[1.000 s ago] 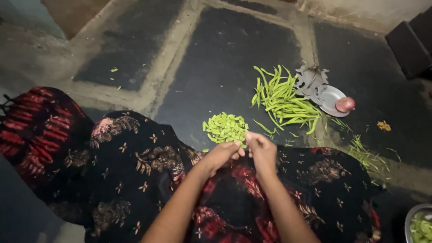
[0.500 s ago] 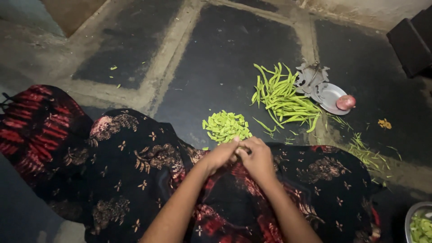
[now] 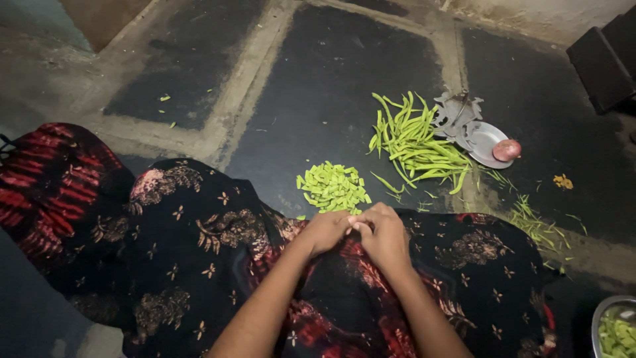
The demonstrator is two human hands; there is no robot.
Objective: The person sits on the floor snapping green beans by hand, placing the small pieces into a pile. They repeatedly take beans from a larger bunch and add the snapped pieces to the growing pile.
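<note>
Only one view here, the head cam looking down. Compared with half a second ago, not much has shifted: both hands have stayed together over the lap, maybe drawn a touch nearer to the body, and the piles on the floor sit where they were.

The left hand (image 3: 326, 232) and right hand (image 3: 383, 233) are pressed fingertip to fingertip, pinching at something tiny between them. It's too hidden to tell what it is. They hover over a dark floral skirt (image 3: 199, 252) with red patches, spread across the near half of the scene.

No packages, labels or signs anywhere, just vegetables on the floor. Just beyond the hands is a small heap of chopped green bean pieces (image 3: 332, 187). Farther right lies a bigger pile of whole green beans (image 3: 417, 142), its far edge touching a flat metal cutter board (image 3: 457, 113), with a steel plate (image 3: 483, 140) beside that, and a reddish onion (image 3: 507, 150) resting on the plate's rim. Stringy green trimmings (image 3: 530, 222) are scattered near right. A steel bowl (image 3: 599, 315) holding more cut greens peeks in at the near right corner. A dark box-like thing (image 3: 603, 63) sits far right. Nothing blocks the hands.
</note>
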